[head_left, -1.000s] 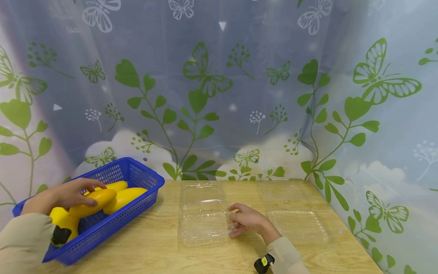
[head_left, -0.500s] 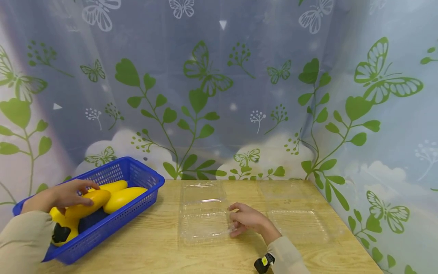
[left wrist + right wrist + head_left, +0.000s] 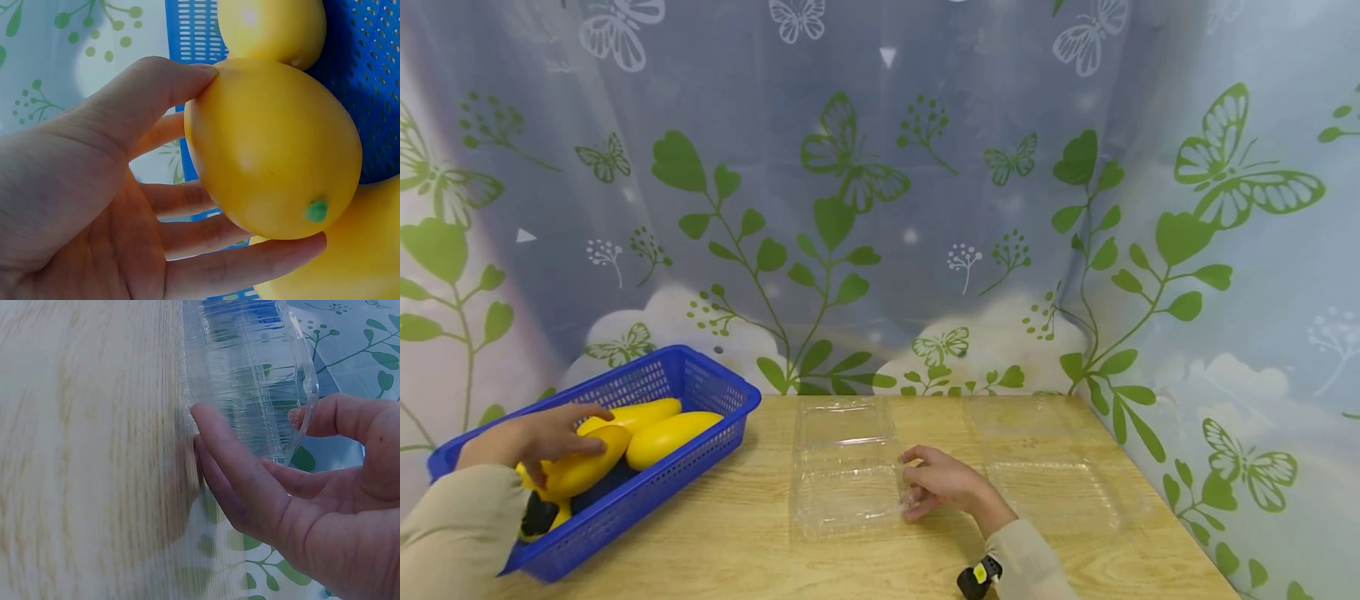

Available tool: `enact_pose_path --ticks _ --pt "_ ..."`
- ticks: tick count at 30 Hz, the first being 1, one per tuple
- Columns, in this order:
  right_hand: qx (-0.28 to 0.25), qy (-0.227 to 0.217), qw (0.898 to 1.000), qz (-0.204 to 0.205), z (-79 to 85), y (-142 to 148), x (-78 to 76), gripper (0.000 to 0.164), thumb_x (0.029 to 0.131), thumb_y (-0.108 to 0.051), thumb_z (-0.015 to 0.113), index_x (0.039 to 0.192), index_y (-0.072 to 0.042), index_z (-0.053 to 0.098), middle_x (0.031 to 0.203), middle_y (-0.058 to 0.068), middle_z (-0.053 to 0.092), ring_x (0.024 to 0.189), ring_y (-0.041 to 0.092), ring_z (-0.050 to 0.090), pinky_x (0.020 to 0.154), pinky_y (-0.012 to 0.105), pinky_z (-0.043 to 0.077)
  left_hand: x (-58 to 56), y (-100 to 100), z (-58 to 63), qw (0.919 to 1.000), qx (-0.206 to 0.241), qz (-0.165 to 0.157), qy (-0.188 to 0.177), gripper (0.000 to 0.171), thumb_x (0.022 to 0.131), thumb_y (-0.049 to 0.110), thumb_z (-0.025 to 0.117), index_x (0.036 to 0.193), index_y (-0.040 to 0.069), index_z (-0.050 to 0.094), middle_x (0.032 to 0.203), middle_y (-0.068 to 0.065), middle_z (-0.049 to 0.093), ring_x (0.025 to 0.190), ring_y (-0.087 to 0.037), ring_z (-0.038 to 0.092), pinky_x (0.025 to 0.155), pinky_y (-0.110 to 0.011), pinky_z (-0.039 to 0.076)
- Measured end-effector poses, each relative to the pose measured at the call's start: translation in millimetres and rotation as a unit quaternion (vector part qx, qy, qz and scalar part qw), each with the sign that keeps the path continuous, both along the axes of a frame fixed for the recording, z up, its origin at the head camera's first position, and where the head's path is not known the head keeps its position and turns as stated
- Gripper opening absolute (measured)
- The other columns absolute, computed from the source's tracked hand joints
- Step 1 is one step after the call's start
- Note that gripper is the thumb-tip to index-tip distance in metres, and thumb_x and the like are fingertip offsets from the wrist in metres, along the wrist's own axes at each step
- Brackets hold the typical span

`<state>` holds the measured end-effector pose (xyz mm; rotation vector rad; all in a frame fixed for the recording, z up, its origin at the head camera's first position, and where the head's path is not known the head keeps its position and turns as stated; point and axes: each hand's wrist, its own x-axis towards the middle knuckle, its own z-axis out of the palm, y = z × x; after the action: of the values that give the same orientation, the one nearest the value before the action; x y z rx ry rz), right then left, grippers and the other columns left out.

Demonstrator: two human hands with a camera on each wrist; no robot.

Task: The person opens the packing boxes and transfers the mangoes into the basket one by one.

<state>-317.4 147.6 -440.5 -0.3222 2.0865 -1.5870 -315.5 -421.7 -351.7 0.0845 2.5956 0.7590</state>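
In the head view a blue mesh basket [image 3: 700,462] stands at the left with several yellow fruits in it. My left hand [image 3: 550,437] reaches over its near end and holds a smooth yellow-orange mango [image 3: 597,468] with a small green stem end. The left wrist view has the thumb against one side of the mango [image 3: 275,144] and the other fingers along the opposite side and underneath. My right hand [image 3: 951,483] holds the right edge of a clear plastic container [image 3: 850,496]. Close up, fingertips lie on both sides of the container's rim [image 3: 306,381].
Two more yellow fruits, one [image 3: 676,437] in front of another [image 3: 647,414], lie toward the basket's far end. A second clear plastic container [image 3: 1052,496] rests on the wooden table [image 3: 737,542] at the right. A patterned curtain [image 3: 880,250] hangs behind the table.
My left hand has drawn the mango left and toward the basket's near end, tilting it, away from the other fruits. The right hand and the container have stayed in place.
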Motion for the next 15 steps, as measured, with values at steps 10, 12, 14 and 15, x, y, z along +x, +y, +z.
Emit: enact_pose_path --ticks 10,12,14,15 --pt "0.002 0.004 1.0 0.0 -0.5 -0.1 -0.6 0.055 0.1 -0.009 0.048 0.15 0.009 0.034 0.072 0.001 0.044 0.06 0.013 0.044 0.077 0.043 0.066 -2.4 5.8 -0.1 0.9998 -0.02 -0.004 -0.001 0.064 0.102 0.029 0.064 0.15 -0.005 0.035 0.145 -0.051 0.016 0.112 -0.069 0.051 0.07 -0.057 0.063" --pt "0.002 0.004 1.0 0.0 -0.7 -0.1 -0.4 0.055 0.1 -0.009 0.048 0.15 0.009 0.034 0.072 0.001 0.044 0.06 0.012 0.043 0.077 0.043 0.066 -2.5 6.4 -0.1 0.9998 -0.018 0.0 -0.009 0.063 0.103 0.028 0.063 0.149 -0.005 0.036 0.143 -0.051 0.02 0.109 -0.065 0.054 0.071 -0.057 0.064" --pt "0.002 0.004 1.0 0.0 -1.0 -0.1 -0.4 0.056 0.099 -0.009 0.049 0.15 0.009 0.034 0.072 0.001 0.044 0.059 0.012 0.042 0.077 0.043 0.066 -2.4 7.0 0.1 0.9997 -0.014 0.001 -0.018 0.058 0.103 0.022 0.061 0.148 -0.006 0.037 0.137 -0.051 0.033 0.105 -0.056 0.06 0.071 -0.056 0.064" --pt "0.002 0.004 1.0 0.0 -1.1 -0.1 -0.4 0.056 0.099 -0.009 0.049 0.15 0.009 0.034 0.072 0.001 0.044 0.059 0.012 0.042 0.077 0.043 0.066 -2.3 7.3 0.2 0.9996 -0.012 0.004 -0.023 0.057 0.102 0.018 0.06 0.147 -0.007 0.037 0.132 -0.049 0.039 0.104 -0.052 0.062 0.072 -0.055 0.064"
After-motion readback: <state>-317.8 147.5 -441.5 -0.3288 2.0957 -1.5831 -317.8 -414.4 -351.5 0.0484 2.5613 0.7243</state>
